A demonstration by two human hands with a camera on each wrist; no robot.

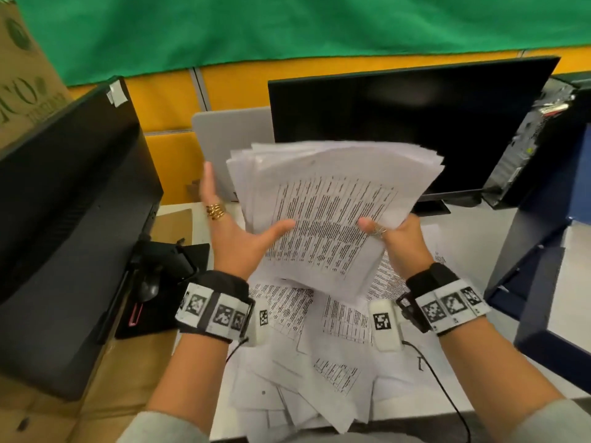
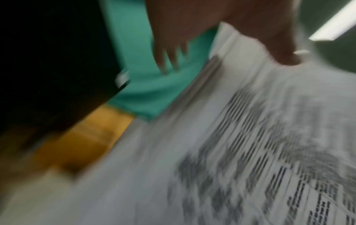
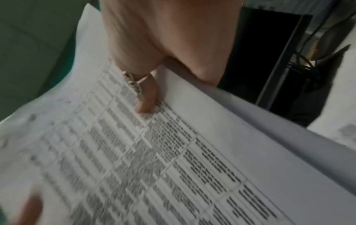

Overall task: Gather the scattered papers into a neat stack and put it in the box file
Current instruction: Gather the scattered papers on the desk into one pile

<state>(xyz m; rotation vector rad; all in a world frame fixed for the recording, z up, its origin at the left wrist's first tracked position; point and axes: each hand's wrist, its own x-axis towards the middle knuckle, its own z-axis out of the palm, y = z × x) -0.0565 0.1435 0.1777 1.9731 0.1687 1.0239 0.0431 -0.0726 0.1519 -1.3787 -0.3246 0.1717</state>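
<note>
Two hands hold our bundle up at the centre of the head view. Our right hand (image 1: 403, 239) grips the sheaf of printed sheets (image 1: 332, 215) at its right edge, ringed thumb pressed on the top page, the other fingers hidden behind the paper. Our left hand (image 1: 238, 230) is open, fingers straight along the sheaf's left edge, thumb lying on the printed face; the left wrist view is blurred but shows the same thumb on top.

We judge the stack far from neat: its upper edge fans out in steps and the sheets sit askew. Below our wrists, in the lower middle of the frame, loose papers (image 1: 300, 378) overlap on the white desk (image 1: 473, 356), some reaching over its near edge.

Behind the sheaf stands a dark monitor (image 1: 412, 129); a black PC tower (image 1: 67, 225) fills the left, and a cable (image 1: 438, 382) crosses the desk at lower right. We cannot pick out the box file with any certainty.

What could go wrong: with only one hand pinching, inner sheets may slide out of the fan when we square it. Papers over the near edge could be swept off by our forearms.
</note>
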